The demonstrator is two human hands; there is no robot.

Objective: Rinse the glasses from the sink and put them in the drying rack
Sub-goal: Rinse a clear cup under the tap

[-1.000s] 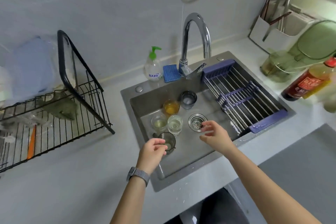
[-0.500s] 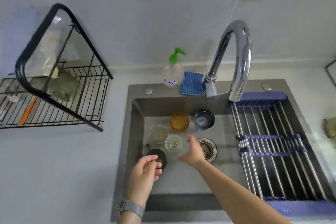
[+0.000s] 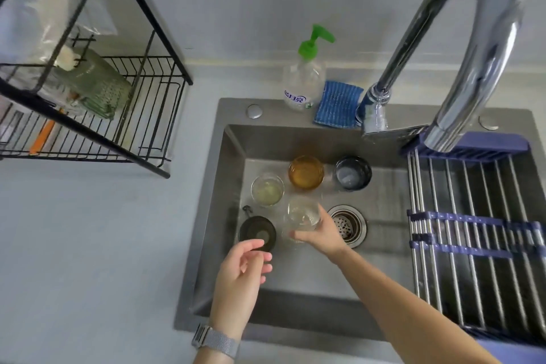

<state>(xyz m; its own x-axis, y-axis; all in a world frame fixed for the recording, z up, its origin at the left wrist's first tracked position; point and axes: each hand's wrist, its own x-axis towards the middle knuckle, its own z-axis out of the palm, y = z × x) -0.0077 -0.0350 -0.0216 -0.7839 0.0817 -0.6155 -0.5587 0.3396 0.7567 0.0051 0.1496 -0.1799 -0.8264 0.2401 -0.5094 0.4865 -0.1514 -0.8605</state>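
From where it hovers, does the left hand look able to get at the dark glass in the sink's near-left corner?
Probably yes. The left hand hovers open just above the dark glass, nothing between them. The right hand grips the clear glass beside it, leaving that side free.

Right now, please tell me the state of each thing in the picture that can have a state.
Clear glass: upright, gripped by right hand.
Left hand: open, holds nothing.
Amber glass: upright in sink.
Pale glass: upright in sink.
Dark glass: upright in sink.
Tap: no water seen.
Black rack: no glasses seen.
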